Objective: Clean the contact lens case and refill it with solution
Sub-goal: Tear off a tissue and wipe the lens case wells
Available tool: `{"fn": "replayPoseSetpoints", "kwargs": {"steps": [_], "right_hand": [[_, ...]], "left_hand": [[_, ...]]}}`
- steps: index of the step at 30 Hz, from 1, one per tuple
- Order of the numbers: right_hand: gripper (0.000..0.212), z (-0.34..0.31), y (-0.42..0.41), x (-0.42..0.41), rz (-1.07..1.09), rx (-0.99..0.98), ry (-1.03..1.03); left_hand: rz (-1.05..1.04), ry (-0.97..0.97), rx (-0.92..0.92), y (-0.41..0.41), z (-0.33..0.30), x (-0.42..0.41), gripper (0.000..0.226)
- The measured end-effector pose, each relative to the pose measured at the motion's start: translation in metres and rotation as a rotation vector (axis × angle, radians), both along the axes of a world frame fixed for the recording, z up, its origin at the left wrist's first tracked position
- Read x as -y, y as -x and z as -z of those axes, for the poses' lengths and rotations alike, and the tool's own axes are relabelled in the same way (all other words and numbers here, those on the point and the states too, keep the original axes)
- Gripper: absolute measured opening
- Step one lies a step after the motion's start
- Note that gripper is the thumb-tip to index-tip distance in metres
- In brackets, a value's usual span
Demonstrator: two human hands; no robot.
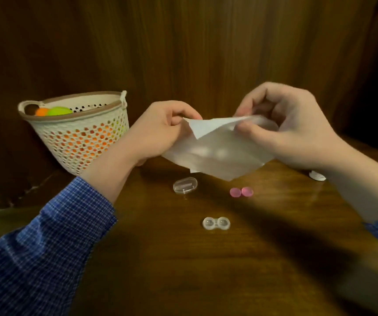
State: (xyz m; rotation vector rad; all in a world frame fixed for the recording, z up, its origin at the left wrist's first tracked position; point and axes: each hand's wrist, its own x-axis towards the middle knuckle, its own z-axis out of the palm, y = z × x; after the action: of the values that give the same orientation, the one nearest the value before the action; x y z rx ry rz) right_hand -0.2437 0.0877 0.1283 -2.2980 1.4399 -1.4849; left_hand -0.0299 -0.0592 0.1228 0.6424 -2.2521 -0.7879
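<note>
The blue checked sleeve (35,254) on the left arm sat closest to the lens and took up the whole bottom-left corner. Under everything was the brown wooden table (183,270), with dark wood panelling behind it. Off to the left stood a white perforated basket (78,135), tilted a bit, with orange and green stuff showing inside. Both hands were up above the table holding a white tissue (217,153) stretched between them: the left hand (158,131) had its fingers curled and pinching the tissue's left edge, the right hand (290,126) pinching the top right corner with thumb and fingertips. The clear lens case (216,223) lay open on the table, below the tissue and apart from it. Its two pink caps (241,192) lay side by side further back, near a small clear plastic box (185,184).
</note>
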Motion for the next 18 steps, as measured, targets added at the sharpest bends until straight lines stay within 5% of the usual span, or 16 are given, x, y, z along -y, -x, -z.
{"fn": "replayPoseSetpoints", "kwargs": {"steps": [4,7,9,12,18], "right_hand": [[0.027,0.000,-0.010,-0.032,-0.388,0.187,-0.270],[0.016,0.006,-0.010,-0.033,-0.207,0.459,-0.190],[0.021,0.015,-0.007,-0.030,-0.097,0.433,-0.322],[0.034,0.028,-0.015,-0.035,-0.262,0.313,-0.640],[0.028,0.049,-0.024,-0.036,-0.246,0.348,-0.731]], "left_hand": [[0.136,0.036,-0.046,-0.019,-0.018,-0.030,0.015],[0.250,0.009,-0.034,-0.031,-0.028,-0.048,0.017],[0.313,-0.041,-0.010,-0.033,-0.029,-0.056,0.018],[0.365,-0.160,0.002,-0.031,-0.024,-0.064,0.015],[0.160,-0.413,-0.032,-0.016,0.003,-0.061,0.015]]}}
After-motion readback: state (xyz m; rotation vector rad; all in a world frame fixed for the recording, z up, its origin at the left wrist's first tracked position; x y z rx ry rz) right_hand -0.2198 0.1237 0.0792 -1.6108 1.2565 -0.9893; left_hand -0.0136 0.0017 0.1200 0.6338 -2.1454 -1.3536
